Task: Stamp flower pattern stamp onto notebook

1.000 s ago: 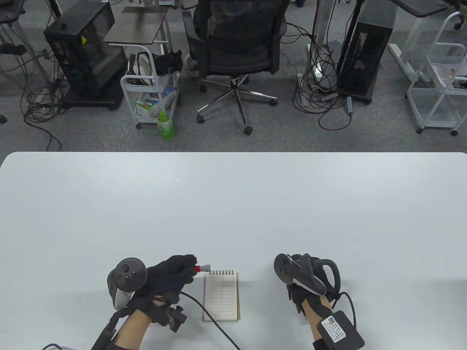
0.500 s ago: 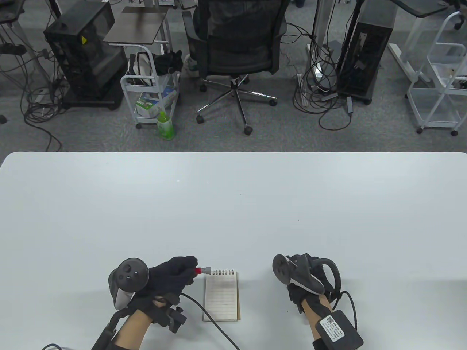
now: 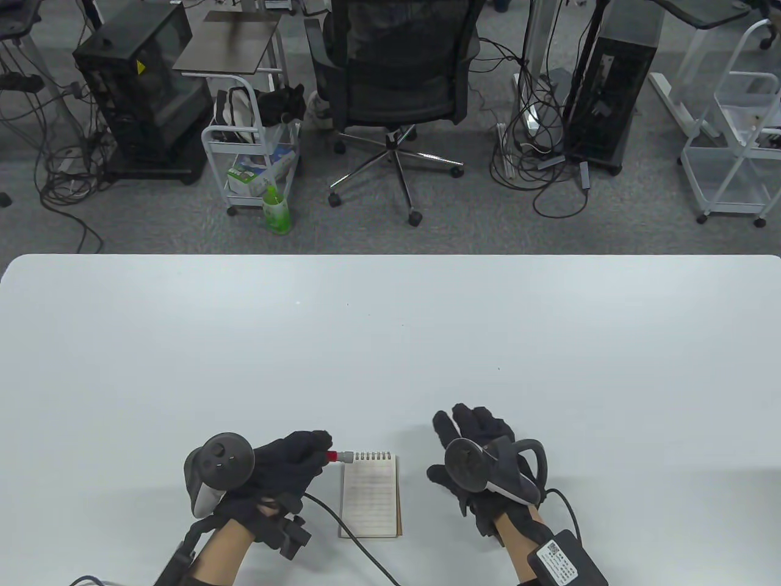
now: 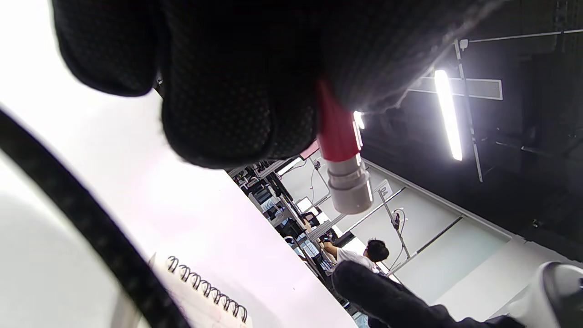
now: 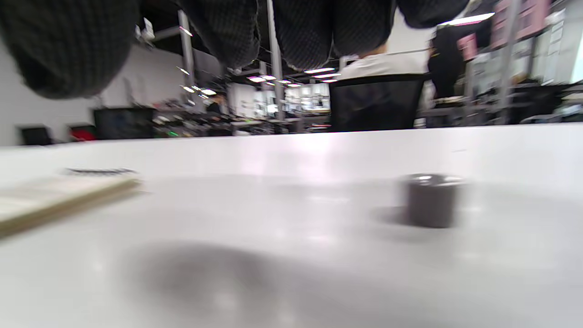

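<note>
Nearest the table's (image 3: 390,342) front edge, the notebook (image 3: 370,497) lies flat between the two gloved hands, its spiral binding on the far side and a lined page facing up. Just left of it the left hand (image 3: 284,467) is clenched around the stamp (image 3: 339,455), whose red barrel and grey tip stick out to the right, level with the notebook's far left corner and raised off the table (the left wrist view shows the grey end in the air, clear of the spiral). A black cable (image 3: 341,525) runs from that wrist across the notebook's near left corner. To the right of the notebook, the right hand (image 3: 473,455) is released, its fingers spread and holding nothing. In the right wrist view a small dark cylindrical cap (image 5: 430,199) stands upright on the table under those fingers, apart from the notebook. Beyond the far edge stands an office chair (image 3: 396,79).
</note>
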Motion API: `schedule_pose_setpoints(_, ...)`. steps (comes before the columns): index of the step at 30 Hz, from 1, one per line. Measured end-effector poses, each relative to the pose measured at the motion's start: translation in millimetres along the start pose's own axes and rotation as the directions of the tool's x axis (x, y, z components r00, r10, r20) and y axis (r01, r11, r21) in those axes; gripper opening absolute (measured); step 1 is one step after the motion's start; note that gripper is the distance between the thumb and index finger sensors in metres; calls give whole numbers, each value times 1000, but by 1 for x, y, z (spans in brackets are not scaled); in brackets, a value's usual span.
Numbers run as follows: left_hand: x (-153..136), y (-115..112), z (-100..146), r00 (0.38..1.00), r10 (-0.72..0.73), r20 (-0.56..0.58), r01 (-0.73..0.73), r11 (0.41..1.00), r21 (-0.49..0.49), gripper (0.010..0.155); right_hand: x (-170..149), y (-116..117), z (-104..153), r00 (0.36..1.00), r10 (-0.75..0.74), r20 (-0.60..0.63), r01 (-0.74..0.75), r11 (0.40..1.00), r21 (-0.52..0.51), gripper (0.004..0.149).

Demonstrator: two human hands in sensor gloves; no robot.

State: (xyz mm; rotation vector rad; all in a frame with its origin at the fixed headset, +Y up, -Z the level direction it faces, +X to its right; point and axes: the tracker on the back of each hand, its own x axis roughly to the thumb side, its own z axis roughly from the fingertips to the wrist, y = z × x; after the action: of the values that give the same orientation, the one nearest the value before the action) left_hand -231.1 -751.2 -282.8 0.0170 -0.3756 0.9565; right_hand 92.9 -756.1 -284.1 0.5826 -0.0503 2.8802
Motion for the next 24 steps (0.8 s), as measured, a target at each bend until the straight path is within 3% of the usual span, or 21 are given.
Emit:
schedule_pose_setpoints(4, 2, 0, 1, 999, -33, 8, 33, 999, -3, 43, 21, 7, -1, 994, -90, 69, 85, 993, 79, 85)
schedule_pose_setpoints(9, 3, -1, 2, 997, -77, 17, 77, 997, -14, 43, 39, 25, -2, 992, -33, 123, -1, 963, 268, 93)
schedule_pose_setpoints(14, 8, -2, 1, 991, -129, 46, 131, 991, -34, 43, 43, 36, -4, 992, 17, 122, -61, 928, 369, 99)
schedule_pose_setpoints(24, 24, -14, 2, 935, -326, 138, 340, 935, -95, 43, 45, 50, -7, 991, 60, 119, -103, 911, 398, 102)
